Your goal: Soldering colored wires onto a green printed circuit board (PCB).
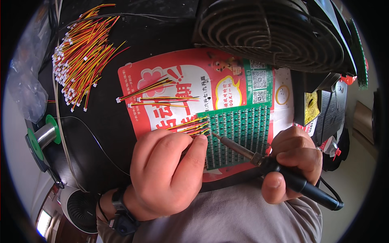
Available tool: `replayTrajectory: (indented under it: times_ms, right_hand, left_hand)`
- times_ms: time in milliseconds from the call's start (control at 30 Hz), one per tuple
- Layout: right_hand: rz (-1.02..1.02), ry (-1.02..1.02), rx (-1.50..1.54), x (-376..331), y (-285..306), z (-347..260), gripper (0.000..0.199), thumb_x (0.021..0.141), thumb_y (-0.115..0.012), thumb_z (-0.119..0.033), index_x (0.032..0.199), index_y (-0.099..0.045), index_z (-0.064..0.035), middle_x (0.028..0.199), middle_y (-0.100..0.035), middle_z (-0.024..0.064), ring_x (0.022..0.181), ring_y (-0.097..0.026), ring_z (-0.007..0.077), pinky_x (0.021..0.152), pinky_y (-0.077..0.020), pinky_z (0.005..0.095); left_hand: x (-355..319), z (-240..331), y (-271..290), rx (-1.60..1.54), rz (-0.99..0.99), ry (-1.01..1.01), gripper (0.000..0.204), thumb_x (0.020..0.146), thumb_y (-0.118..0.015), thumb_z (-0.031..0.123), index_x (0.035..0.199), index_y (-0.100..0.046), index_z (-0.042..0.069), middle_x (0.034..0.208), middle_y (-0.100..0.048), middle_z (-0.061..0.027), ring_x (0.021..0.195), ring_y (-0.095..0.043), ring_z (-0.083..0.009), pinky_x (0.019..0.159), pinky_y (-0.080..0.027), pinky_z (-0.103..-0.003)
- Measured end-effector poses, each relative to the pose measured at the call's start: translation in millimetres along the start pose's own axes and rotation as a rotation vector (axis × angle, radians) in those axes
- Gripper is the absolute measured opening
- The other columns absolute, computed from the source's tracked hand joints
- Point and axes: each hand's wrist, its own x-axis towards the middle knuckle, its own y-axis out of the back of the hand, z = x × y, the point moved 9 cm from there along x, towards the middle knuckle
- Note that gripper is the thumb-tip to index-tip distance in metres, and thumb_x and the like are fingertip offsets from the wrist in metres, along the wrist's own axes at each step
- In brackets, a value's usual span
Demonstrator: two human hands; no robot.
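A green circuit board panel (pixel 243 129) is laid on a red printed sheet (pixel 178 81), directly beyond the fingers of both hands. A small bundle of red and yellow wires (pixel 190 125) is pressed against the panel's left edge by the left hand (pixel 166 174), whose fingers are curled narrowly over the wire ends and the board's corner. A soldering iron (pixel 275 166) is gripped pen-fashion in the right hand (pixel 291 162), which is closed around the black handle; its metal tip is brought to the board edge just beside the left fingertips, where the wires meet the panel.

Just beyond the left hand, three more wire leads (pixel 162 95) are laid across the red sheet. Far beyond it and to its left, a large heap of red and yellow wires (pixel 81 56) is seen. A solder spool (pixel 44 135) with green flanges is placed well to the left of the left hand. Beyond the right hand, a black fan (pixel 267 32) with a wire grille is seen.
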Motion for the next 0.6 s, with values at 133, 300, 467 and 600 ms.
replayTrajectory:
  times_ms: [133,300,467,600]
  right_hand:
    - [0.005,0.003,0.003,-0.1,0.1,-0.1,0.037,0.072,-0.080,-0.014,0.089,-0.054,0.0051,0.058,-0.054,0.0072,0.044,-0.049,0.0172,0.038,-0.0362,0.0294]
    - [-0.046,-0.019,-0.028,0.4,-2.8,1.6,0.035,0.075,-0.077,-0.018,0.091,-0.053,0.0032,0.061,-0.052,0.0074,0.048,-0.048,0.0162,0.043,-0.0366,0.0292]
    - [-0.024,-0.006,-0.020,1.2,-0.5,-1.7,0.036,0.071,-0.080,-0.012,0.088,-0.055,0.0053,0.057,-0.054,0.0074,0.043,-0.049,0.0176,0.038,-0.0365,0.0295]
    - [-0.103,-0.048,-0.057,-0.9,-4.9,0.9,0.035,0.078,-0.073,-0.022,0.092,-0.052,0.0016,0.064,-0.051,0.0075,0.053,-0.047,0.0150,0.049,-0.0373,0.0293]
  left_hand:
    - [0.0,1.7,4.0,-0.015,0.020,0.013,0.027,0.065,-0.071,-0.013,0.091,-0.070,-0.007,0.083,-0.060,-0.0120,0.068,-0.058,-0.0286,0.059,-0.047,-0.036]
    - [-1.6,0.9,2.1,0.036,0.001,0.004,0.028,0.064,-0.071,-0.013,0.092,-0.071,-0.006,0.082,-0.060,-0.0112,0.068,-0.057,-0.0278,0.059,-0.046,-0.035]
    - [-1.7,1.0,1.5,0.030,0.014,-0.004,0.029,0.064,-0.072,-0.013,0.092,-0.071,-0.007,0.081,-0.061,-0.0113,0.068,-0.057,-0.0278,0.059,-0.046,-0.035]
    - [-1.6,0.9,1.5,0.034,0.006,-0.004,0.029,0.064,-0.072,-0.012,0.093,-0.071,-0.007,0.081,-0.061,-0.0115,0.069,-0.057,-0.0278,0.059,-0.047,-0.035]
